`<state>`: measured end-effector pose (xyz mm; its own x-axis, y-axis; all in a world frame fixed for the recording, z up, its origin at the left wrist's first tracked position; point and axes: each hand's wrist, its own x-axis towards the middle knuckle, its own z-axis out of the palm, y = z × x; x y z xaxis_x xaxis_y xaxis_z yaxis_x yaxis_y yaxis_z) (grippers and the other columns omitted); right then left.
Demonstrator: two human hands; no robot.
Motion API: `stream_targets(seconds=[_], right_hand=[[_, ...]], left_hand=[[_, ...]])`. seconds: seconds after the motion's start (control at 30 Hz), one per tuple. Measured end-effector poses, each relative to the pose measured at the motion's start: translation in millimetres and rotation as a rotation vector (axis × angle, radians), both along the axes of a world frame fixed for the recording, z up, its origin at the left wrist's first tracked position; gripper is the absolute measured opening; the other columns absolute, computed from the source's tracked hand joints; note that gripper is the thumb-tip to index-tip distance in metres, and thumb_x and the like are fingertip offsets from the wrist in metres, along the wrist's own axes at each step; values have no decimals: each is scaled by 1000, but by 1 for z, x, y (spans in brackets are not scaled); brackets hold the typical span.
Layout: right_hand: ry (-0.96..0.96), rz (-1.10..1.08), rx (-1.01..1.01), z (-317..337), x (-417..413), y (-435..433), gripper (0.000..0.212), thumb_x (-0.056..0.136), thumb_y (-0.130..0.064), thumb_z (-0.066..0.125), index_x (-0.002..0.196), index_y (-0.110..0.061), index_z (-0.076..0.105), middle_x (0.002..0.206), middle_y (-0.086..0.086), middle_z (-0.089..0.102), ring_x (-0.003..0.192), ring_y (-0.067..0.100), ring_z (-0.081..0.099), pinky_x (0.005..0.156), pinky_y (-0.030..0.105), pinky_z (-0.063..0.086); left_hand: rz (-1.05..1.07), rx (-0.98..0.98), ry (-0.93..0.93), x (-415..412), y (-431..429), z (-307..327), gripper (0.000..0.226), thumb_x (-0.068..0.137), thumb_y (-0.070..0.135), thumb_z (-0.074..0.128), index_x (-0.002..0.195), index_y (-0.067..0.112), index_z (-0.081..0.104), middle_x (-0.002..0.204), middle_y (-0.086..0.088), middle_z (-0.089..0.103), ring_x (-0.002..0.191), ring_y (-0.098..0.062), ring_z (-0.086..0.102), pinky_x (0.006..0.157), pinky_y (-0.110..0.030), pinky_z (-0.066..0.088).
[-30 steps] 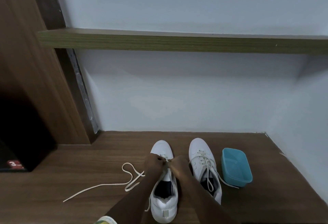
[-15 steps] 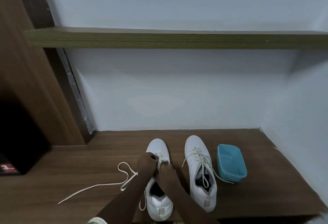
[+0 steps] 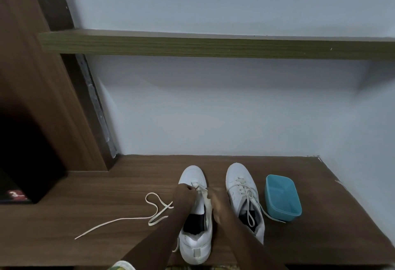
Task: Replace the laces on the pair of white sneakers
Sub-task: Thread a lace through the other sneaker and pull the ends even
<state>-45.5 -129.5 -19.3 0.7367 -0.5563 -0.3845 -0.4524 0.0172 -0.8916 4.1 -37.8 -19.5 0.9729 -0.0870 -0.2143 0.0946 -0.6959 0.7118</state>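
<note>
Two white sneakers stand side by side on the wooden shelf, toes toward the wall. The left sneaker (image 3: 193, 175) is under both my hands. My left hand (image 3: 184, 194) pinches the cream lace (image 3: 205, 197) near the front eyelets. My right hand (image 3: 219, 202), slightly blurred, holds the same lace on the shoe's right side. The right sneaker (image 3: 240, 181) is fully laced, its lace ends hanging loose. A loose cream lace (image 3: 128, 219) trails in loops across the wood to the left.
A turquoise plastic tub (image 3: 282, 197) stands just right of the right sneaker. A green-brown upper shelf (image 3: 213, 45) runs overhead. A wooden side panel (image 3: 32, 77) and dark opening lie to the left, white walls behind and right.
My hands have stayed on the left sneaker, shifting back toward the front eyelets and drawing the lace up. The camera view has tilted and moved closer.
</note>
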Motion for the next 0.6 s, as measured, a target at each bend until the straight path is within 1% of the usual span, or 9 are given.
stream_targets(seconds=[0.07, 0.1, 0.17, 0.27, 0.33, 0.4, 0.47, 0.53, 0.6], right_hand=[[-20, -40, 157, -1, -1, -3, 26, 87, 0, 51, 65, -12, 51, 68, 4, 52, 62, 18, 48, 63, 31, 44], [-29, -38, 207, -2, -1, -4, 17, 86, -2, 54, 73, -12, 54, 76, 6, 56, 68, 19, 53, 70, 34, 48], [-49, -34, 276, -3, -1, -6, 7, 82, -5, 57, 79, -10, 56, 80, 7, 58, 70, 20, 56, 70, 34, 50], [-43, -30, 344, -2, -1, -8, 17, 89, 3, 51, 77, -8, 54, 75, 7, 56, 65, 20, 54, 65, 32, 48], [-32, -37, 326, -2, 0, -8, 17, 89, 4, 51, 78, -8, 53, 75, 7, 56, 65, 19, 54, 66, 32, 47], [-23, -38, 306, -2, -1, -7, 16, 88, 2, 52, 77, -9, 54, 74, 6, 56, 65, 18, 53, 66, 32, 47], [-7, -35, 284, -5, 0, -6, 22, 87, 4, 50, 68, -8, 51, 68, 8, 52, 61, 18, 48, 59, 29, 42], [-13, -24, 255, -5, -2, -5, 29, 86, 4, 50, 60, -8, 48, 63, 8, 47, 57, 18, 44, 53, 25, 36], [-18, 10, 214, -4, -4, -5, 25, 89, -1, 54, 66, -11, 53, 64, 3, 54, 58, 15, 50, 54, 25, 43]], left_hand=[[36, -27, 17, -2, 0, -1, 28, 87, 13, 51, 67, 3, 67, 53, -2, 45, 69, -22, 52, 58, -25, 29], [52, -44, 27, -2, -1, -1, 30, 87, 13, 51, 60, 7, 61, 52, 1, 43, 68, -20, 51, 58, -25, 29], [66, -89, 34, -2, -1, -5, 29, 86, 12, 52, 57, 10, 57, 54, -3, 48, 67, -20, 51, 58, -25, 30], [68, -135, 21, -2, -1, -10, 27, 84, 12, 54, 57, 10, 57, 57, -6, 51, 64, -20, 49, 58, -25, 32], [71, -151, 18, -3, 0, -11, 31, 84, 11, 54, 53, 12, 53, 55, -5, 49, 64, -20, 50, 58, -25, 31], [58, -163, 32, -5, 0, -10, 33, 85, 12, 54, 52, 13, 54, 59, -7, 54, 67, -21, 52, 60, -25, 33], [50, -163, 40, -4, -1, -10, 31, 86, 12, 54, 56, 10, 60, 68, -15, 63, 69, -23, 54, 62, -27, 36], [69, -170, 68, -3, -1, -9, 29, 86, 12, 53, 58, 8, 62, 71, -17, 64, 73, -28, 59, 63, -29, 39], [114, -184, 66, -4, -4, -6, 27, 88, 15, 53, 71, 1, 69, 78, -18, 67, 82, -31, 64, 64, -29, 40]])
